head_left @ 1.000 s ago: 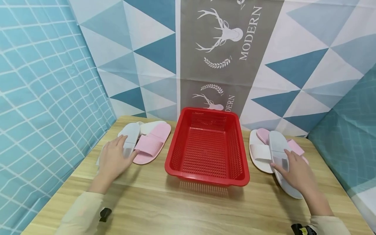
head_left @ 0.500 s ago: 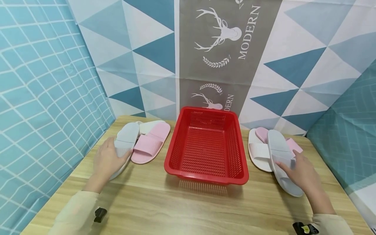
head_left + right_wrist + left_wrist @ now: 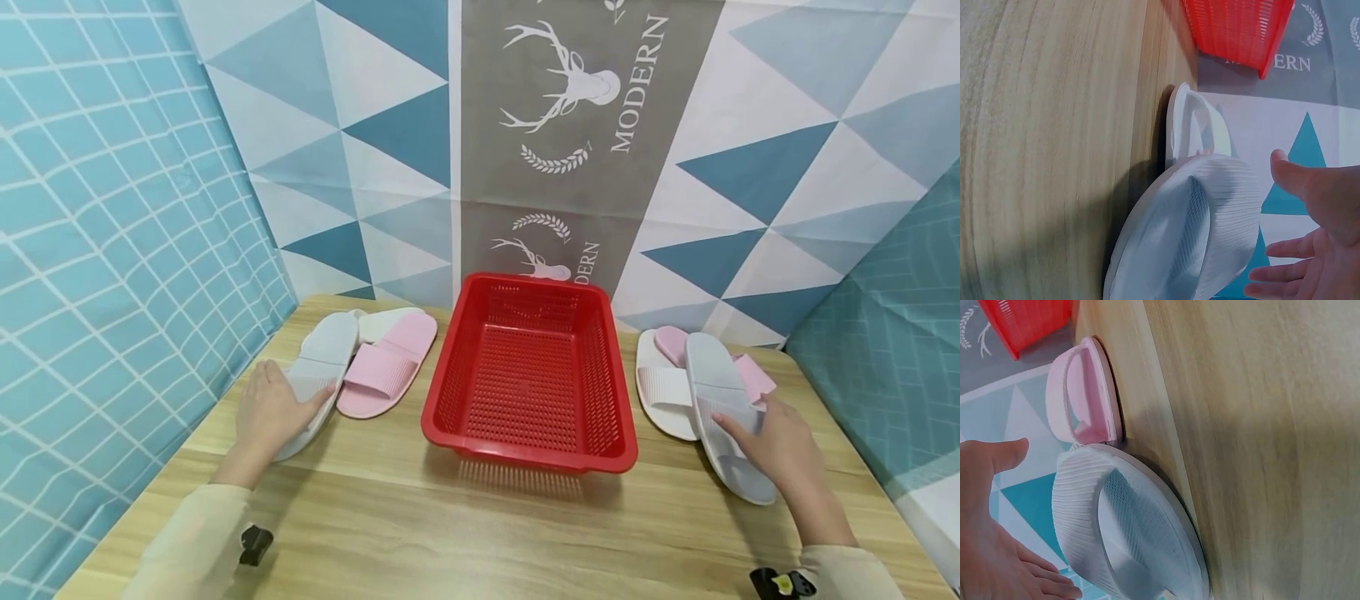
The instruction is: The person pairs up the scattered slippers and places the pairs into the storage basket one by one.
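Observation:
A light grey slipper [image 3: 330, 342] lies on the left, partly over a white slipper [image 3: 382, 321] and close beside a pink slipper [image 3: 382, 371]. My left hand [image 3: 266, 412] hovers at its outer side, thumb and fingers spread; the left wrist view shows this hand [image 3: 988, 531] apart from the ribbed strap. On the right, another grey slipper [image 3: 712, 367] leans across a white slipper [image 3: 663, 387] and a pink one [image 3: 752, 377]. Beside its strap is my right hand [image 3: 783, 450], fingers extended, holding nothing. A gap separates that hand [image 3: 1329, 219] from the slipper in the right wrist view.
Between the two slipper groups stands a red perforated plastic basket [image 3: 528, 457] with nothing inside. Everything rests on a wood-grain table [image 3: 450, 533]. A patterned cloth [image 3: 397, 167] hangs behind it, with blue sheets at both sides.
My left hand has drawn leftward off the grey slipper, uncovering its strap. The right hand has shifted slightly right, away from the other grey slipper. Slippers on the right and the basket stay put.

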{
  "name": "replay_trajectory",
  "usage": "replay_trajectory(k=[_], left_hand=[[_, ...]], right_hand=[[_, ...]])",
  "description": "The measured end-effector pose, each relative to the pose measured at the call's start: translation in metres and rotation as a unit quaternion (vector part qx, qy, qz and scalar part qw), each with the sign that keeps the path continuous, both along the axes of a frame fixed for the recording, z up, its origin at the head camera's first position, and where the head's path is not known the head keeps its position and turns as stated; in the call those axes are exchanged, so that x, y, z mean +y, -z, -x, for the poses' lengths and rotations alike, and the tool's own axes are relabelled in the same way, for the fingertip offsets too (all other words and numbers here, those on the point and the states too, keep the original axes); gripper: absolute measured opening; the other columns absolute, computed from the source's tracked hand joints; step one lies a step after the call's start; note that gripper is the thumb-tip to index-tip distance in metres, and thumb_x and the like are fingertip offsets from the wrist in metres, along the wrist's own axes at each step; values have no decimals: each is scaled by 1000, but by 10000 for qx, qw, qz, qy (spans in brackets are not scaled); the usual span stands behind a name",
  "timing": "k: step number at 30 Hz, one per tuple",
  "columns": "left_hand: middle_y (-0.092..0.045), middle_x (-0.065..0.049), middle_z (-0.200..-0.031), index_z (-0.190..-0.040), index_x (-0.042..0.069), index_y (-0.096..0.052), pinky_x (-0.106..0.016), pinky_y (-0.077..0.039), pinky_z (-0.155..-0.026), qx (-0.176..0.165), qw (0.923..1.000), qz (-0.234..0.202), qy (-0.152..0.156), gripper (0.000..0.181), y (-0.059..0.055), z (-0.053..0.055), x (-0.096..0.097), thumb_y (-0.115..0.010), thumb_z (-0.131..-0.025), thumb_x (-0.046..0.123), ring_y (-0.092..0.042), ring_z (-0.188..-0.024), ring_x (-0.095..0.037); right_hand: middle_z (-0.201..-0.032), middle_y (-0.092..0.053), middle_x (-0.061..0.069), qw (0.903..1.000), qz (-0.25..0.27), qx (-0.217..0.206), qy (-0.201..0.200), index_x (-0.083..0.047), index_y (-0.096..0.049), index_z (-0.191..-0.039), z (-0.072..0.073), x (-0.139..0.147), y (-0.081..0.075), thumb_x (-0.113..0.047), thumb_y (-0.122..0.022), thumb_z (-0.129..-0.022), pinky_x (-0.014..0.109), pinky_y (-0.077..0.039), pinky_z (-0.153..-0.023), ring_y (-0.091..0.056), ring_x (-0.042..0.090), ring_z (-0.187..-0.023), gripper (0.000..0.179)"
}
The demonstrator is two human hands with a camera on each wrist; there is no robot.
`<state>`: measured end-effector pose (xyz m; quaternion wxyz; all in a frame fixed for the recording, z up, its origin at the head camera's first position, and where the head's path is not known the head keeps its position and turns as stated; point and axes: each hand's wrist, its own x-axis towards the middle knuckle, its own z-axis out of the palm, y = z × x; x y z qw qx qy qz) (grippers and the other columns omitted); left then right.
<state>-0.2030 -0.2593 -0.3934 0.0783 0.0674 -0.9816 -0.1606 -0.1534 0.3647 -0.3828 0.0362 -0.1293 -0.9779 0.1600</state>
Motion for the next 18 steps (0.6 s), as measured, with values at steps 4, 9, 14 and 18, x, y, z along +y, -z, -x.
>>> replay_trajectory(k=[4,9,14,18], left_hand=[[-15,-50,-143,-137,-30,-11,-63,-22,-113,-54,9999,-78,-103,108,1,1,-2,-56,-87,55,-20,-133,-61],[-29,-49,-134,-134,-30,-16,-63,-32,-106,-60,9997,-99,-192,108,4,2,-5,-60,-84,55,-33,-124,-60],[-32,-48,-129,-132,-31,-16,-62,-37,-101,-329,9990,-160,-242,110,5,3,-6,-59,-84,58,-37,-119,-59],[-35,-47,-125,-131,-31,-17,-61,-40,-97,-537,9978,-234,-317,112,3,5,-8,-59,-83,61,-40,-115,-58]], right_hand=[[-123,-40,47,9998,70,-84,144,21,-31,-134,1,2,0,-61,-55,-87,64,-46,-76,-45,59,-107,99],[-121,-41,47,9992,126,-283,240,23,-29,-133,3,6,2,-62,-56,-86,61,-47,-75,-48,57,-103,101],[-124,-38,49,9975,158,-679,145,24,-26,-135,8,11,3,-65,-49,-88,60,-48,-79,-47,57,-104,104],[-127,-33,50,9961,154,-871,-42,25,-22,-136,12,14,3,-64,-46,-90,61,-47,-82,-45,60,-108,103]])
